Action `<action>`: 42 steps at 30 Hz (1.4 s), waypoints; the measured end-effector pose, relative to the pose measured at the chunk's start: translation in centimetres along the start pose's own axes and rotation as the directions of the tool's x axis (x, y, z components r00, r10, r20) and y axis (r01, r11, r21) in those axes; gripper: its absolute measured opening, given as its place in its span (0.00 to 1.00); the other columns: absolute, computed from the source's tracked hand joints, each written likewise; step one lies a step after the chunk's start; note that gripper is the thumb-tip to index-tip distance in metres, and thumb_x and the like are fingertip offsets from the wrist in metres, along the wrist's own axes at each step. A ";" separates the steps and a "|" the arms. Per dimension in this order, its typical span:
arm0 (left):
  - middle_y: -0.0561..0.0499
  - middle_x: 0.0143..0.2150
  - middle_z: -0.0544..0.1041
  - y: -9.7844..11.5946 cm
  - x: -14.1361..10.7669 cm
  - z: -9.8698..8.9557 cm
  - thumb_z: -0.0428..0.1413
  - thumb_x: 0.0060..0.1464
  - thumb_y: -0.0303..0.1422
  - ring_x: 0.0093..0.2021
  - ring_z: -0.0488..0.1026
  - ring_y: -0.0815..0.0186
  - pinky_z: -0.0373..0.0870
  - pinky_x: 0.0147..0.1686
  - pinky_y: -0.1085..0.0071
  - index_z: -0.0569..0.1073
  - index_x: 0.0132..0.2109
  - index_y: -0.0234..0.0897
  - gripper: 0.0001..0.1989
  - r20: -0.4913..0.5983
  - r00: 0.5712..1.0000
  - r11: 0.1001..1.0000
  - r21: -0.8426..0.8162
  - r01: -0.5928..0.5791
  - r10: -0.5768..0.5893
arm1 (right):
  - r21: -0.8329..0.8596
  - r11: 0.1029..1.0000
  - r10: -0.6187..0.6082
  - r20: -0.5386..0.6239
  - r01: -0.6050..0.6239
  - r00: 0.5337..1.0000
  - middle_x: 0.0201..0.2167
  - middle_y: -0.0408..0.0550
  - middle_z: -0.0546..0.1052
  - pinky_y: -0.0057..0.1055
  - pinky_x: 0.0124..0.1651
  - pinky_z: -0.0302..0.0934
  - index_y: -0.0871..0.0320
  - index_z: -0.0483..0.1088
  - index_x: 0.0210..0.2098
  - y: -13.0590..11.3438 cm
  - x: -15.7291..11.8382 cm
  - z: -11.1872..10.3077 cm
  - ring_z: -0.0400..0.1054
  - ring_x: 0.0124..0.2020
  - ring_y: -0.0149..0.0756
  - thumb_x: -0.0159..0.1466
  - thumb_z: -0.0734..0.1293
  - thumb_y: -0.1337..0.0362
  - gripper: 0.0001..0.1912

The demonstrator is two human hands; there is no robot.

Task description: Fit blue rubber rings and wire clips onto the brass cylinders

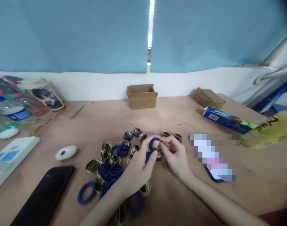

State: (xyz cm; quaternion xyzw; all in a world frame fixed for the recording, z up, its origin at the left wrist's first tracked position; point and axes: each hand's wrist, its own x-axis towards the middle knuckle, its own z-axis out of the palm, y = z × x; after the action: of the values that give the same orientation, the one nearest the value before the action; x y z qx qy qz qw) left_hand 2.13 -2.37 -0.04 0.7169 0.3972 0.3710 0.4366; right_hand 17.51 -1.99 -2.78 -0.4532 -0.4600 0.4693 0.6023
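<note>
Between my two hands, above the table, is a brass-coloured round metal fitting [156,144] with a blue ring [152,142] around it. Thumb and fingers of my left hand [142,161] pinch the ring side. My right hand [177,157] grips the metal end with its fingertips. Loose blue rings [86,192] and several similar brass fittings [92,165] lie in a pile under and left of my hands. Some fittings behind my hands, such as one with a blue ring [128,135], have rings around them. My left forearm hides part of the pile.
An open cardboard box [142,101] stands at the back, with another brown carton [209,98] to its right. A lit phone [214,160] and a blue box [228,120] lie at right. A black phone [43,197], white oval object [66,153], power strip [13,157] and bottles [16,110] are at left.
</note>
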 end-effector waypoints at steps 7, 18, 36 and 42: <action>0.43 0.55 0.77 0.3 -0.4 0.3 0.48 0.67 0.36 0.55 0.75 0.56 0.72 0.56 0.55 0.56 0.67 0.45 0.24 0.028 0.997 0.997 0.029 0.069 -0.070 | -0.246 0.957 -0.156 0.005 0.152 0.988 0.37 0.49 0.79 0.34 0.36 0.73 0.54 0.72 0.35 0.3 -0.3 -0.3 0.76 0.38 0.41 0.65 0.68 0.61 0.04; 0.44 0.51 0.79 -0.6 0.3 -0.7 0.47 0.66 0.31 0.51 0.78 0.60 0.74 0.49 0.63 0.63 0.56 0.41 0.13 -0.134 0.991 0.997 0.077 0.024 -0.013 | -0.113 0.988 -0.090 0.113 0.103 0.990 0.41 0.46 0.76 0.34 0.31 0.73 0.48 0.65 0.51 0.1 -0.6 -0.1 0.76 0.27 0.35 0.63 0.70 0.61 0.18; 0.52 0.34 0.80 -1.1 0.6 -1.4 0.47 0.63 0.25 0.29 0.76 0.64 0.64 0.29 0.72 0.61 0.45 0.42 0.06 -0.086 0.996 0.980 0.199 0.022 -0.005 | -0.217 0.974 -0.002 0.253 0.059 0.967 0.27 0.38 0.63 0.28 0.29 0.59 0.52 0.61 0.38 0.4 0.2 -0.7 0.62 0.28 0.32 0.66 0.67 0.58 0.10; 0.49 0.38 0.79 -0.9 0.5 -1.3 0.46 0.63 0.25 0.38 0.79 0.61 0.70 0.36 0.67 0.61 0.46 0.41 0.07 -0.061 0.998 0.980 0.200 0.020 -0.008 | -0.340 0.929 -0.058 0.258 0.147 0.964 0.29 0.40 0.63 0.28 0.29 0.55 0.53 0.61 0.38 0.4 0.1 -1.1 0.60 0.28 0.32 0.67 0.65 0.60 0.07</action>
State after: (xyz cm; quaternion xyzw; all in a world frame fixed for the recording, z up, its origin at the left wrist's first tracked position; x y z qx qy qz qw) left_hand 0.96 -1.18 -0.26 0.7429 0.4507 0.3473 0.3526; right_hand 18.52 -1.94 -3.30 -0.4689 -0.6307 0.3980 0.4732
